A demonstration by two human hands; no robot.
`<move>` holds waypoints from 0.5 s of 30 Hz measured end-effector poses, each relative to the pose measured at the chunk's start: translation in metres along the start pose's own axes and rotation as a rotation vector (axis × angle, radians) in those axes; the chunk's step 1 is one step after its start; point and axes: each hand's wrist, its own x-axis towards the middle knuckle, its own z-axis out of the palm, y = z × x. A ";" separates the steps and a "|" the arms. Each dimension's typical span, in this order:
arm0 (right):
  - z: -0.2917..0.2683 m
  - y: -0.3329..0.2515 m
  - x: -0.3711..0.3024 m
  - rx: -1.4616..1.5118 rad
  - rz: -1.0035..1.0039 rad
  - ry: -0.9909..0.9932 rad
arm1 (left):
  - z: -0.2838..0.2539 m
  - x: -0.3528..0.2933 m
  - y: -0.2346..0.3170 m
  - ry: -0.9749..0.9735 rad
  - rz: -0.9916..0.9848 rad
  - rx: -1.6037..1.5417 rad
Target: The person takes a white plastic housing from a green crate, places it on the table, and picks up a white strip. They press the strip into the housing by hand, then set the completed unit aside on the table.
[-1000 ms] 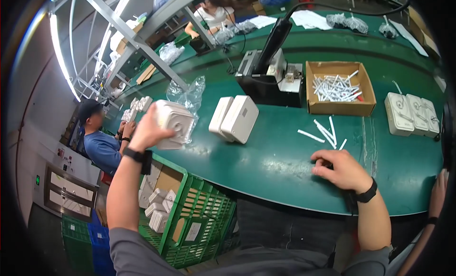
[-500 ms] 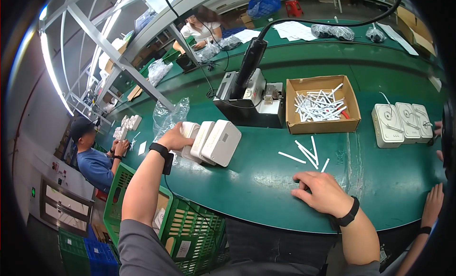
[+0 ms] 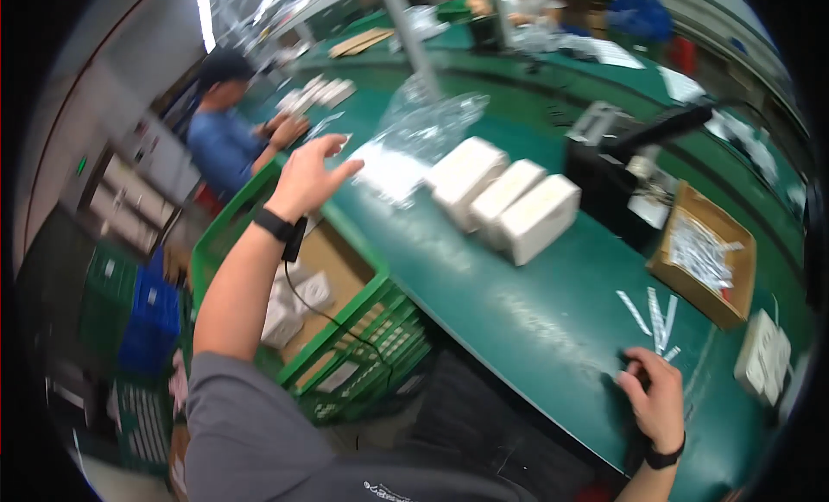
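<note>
**Three White Boxes Stand in a Row on the Green Worktop**

Three white boxes, the first (image 3: 466, 176), the middle one (image 3: 508, 200) and the last (image 3: 544, 219), stand close together on the green worktop (image 3: 475, 299). The left hand (image 3: 311, 178) is up over the edge of a green crate (image 3: 338, 331). Its fingers are spread wide, with the thumb apart, and they hold nothing. A crinkly clear bag (image 3: 436, 118) lies between that hand and the boxes. More white pieces (image 3: 281, 321) sit down in the crate.

The right hand (image 3: 656, 394) is low by the near edge, just beside some loose white strips (image 3: 658, 322). Its fingers are curled, and I cannot tell if they hold anything. A brown cardboard box (image 3: 695, 296) has lots of white strips in it. Next to it is a black machine (image 3: 604, 187). A person in blue (image 3: 223, 148) works at the far left.
</note>
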 end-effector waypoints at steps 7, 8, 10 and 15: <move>-0.004 0.041 0.001 0.106 0.100 -0.016 | 0.008 -0.164 -0.208 -0.444 -0.492 0.181; -0.006 0.049 0.004 0.177 0.160 -0.025 | 0.016 -0.199 -0.238 -0.570 -0.490 0.226; -0.013 0.020 0.019 0.069 0.277 -0.127 | 0.033 -0.252 -0.261 -0.728 -0.541 0.242; -0.007 0.018 0.024 -0.045 0.350 -0.154 | 0.079 -0.343 -0.314 -0.753 -0.700 0.382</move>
